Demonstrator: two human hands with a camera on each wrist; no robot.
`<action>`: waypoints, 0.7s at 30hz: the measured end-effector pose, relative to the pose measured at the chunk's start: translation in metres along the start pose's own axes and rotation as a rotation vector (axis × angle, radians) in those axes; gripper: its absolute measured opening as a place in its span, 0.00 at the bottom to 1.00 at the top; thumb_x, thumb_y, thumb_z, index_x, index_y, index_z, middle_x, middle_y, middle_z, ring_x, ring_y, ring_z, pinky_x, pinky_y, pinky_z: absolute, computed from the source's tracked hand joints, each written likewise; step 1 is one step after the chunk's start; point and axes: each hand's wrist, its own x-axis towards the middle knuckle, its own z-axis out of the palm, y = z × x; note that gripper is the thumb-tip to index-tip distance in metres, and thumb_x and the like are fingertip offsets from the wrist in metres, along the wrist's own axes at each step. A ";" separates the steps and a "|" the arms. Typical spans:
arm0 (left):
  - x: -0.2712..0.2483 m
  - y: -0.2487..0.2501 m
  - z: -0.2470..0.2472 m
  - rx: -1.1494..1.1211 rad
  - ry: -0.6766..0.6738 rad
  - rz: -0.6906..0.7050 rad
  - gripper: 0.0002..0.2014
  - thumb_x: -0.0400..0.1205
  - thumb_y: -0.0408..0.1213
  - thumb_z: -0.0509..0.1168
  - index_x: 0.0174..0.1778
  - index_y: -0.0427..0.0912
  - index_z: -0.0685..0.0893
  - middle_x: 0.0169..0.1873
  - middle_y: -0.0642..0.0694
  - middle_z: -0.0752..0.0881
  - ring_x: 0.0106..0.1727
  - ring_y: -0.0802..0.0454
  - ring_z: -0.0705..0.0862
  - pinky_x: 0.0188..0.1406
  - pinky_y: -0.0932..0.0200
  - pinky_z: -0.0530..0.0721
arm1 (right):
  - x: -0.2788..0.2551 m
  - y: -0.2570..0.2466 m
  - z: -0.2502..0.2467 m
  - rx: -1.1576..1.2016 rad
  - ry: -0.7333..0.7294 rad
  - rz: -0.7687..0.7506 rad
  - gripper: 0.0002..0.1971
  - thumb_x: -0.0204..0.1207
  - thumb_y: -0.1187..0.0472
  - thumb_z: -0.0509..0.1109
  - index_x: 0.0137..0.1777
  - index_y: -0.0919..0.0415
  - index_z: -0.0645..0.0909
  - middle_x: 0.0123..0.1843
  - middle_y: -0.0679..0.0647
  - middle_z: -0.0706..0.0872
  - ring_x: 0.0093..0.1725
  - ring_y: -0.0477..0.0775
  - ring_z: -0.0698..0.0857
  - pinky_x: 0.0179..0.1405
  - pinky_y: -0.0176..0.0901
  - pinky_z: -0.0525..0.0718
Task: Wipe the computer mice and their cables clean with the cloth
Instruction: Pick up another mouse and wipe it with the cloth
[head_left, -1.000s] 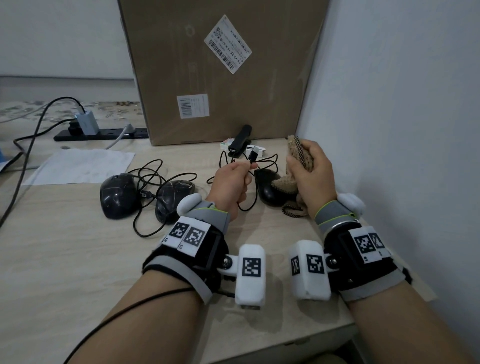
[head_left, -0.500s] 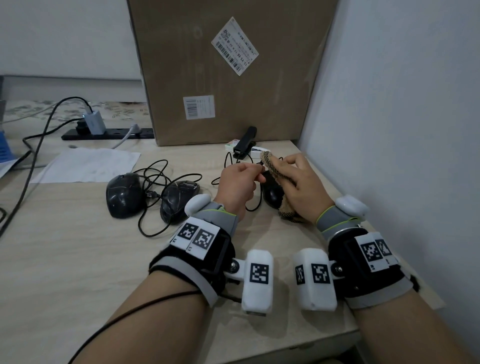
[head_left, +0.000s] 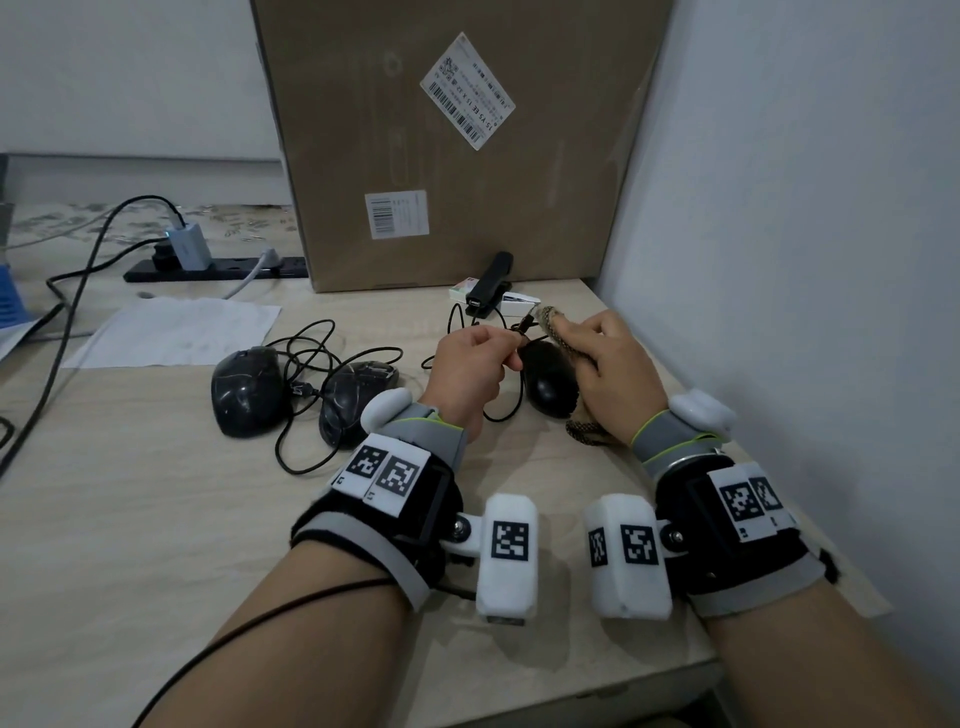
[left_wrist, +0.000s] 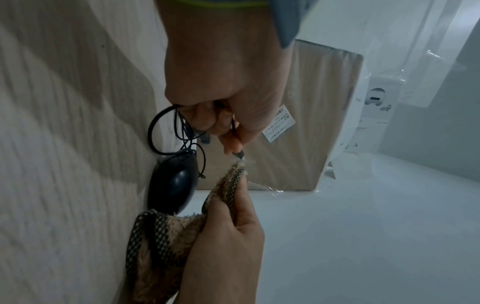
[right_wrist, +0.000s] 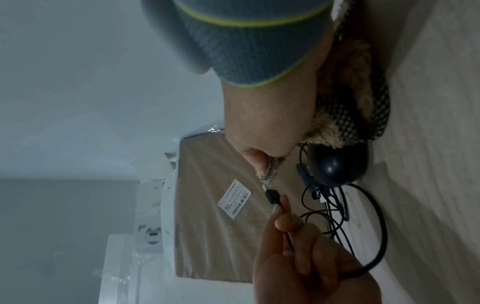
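Observation:
A black mouse (head_left: 548, 382) lies on the desk between my hands, also seen in the left wrist view as the mouse (left_wrist: 172, 184) and in the right wrist view as the mouse (right_wrist: 337, 164). My left hand (head_left: 467, 371) pinches its cable just behind the USB plug (right_wrist: 271, 195), with loops of cable (right_wrist: 374, 232) hanging from the fist. My right hand (head_left: 613, 369) grips a tan fluffy cloth with checkered trim (left_wrist: 166, 242), and its tip (head_left: 548, 317) touches the plug end. Two more black mice (head_left: 249, 389) (head_left: 353, 400) lie to the left with tangled cables.
A big cardboard box (head_left: 457, 140) stands at the back against the white wall (head_left: 805, 260) on the right. A black stapler-like clip (head_left: 491, 283) and a small packet sit before it. A paper sheet (head_left: 176, 332), a power strip (head_left: 218, 267) with a charger and cords are at the left.
My right hand came down and left with the cloth, from raised beside the mouse to the plug end held by my left hand. The left hand stayed put on the cable.

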 end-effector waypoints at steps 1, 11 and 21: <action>0.000 0.000 0.000 0.010 0.009 0.003 0.07 0.81 0.29 0.63 0.39 0.35 0.83 0.23 0.48 0.76 0.16 0.61 0.62 0.13 0.69 0.58 | 0.000 0.001 -0.001 -0.014 0.020 0.009 0.21 0.78 0.71 0.61 0.67 0.53 0.79 0.46 0.53 0.72 0.45 0.59 0.78 0.44 0.53 0.78; 0.001 -0.001 0.004 0.131 0.056 0.094 0.13 0.80 0.28 0.64 0.28 0.39 0.82 0.20 0.52 0.79 0.15 0.66 0.70 0.24 0.67 0.65 | 0.000 -0.003 0.000 0.014 0.029 -0.107 0.22 0.75 0.68 0.59 0.67 0.55 0.79 0.50 0.57 0.76 0.45 0.59 0.79 0.39 0.60 0.82; 0.003 -0.003 0.003 0.227 0.073 0.186 0.11 0.78 0.25 0.63 0.31 0.40 0.80 0.16 0.53 0.80 0.16 0.66 0.72 0.20 0.74 0.70 | -0.002 -0.009 -0.001 0.016 -0.093 -0.110 0.23 0.73 0.65 0.57 0.65 0.51 0.81 0.49 0.54 0.75 0.46 0.58 0.80 0.45 0.54 0.81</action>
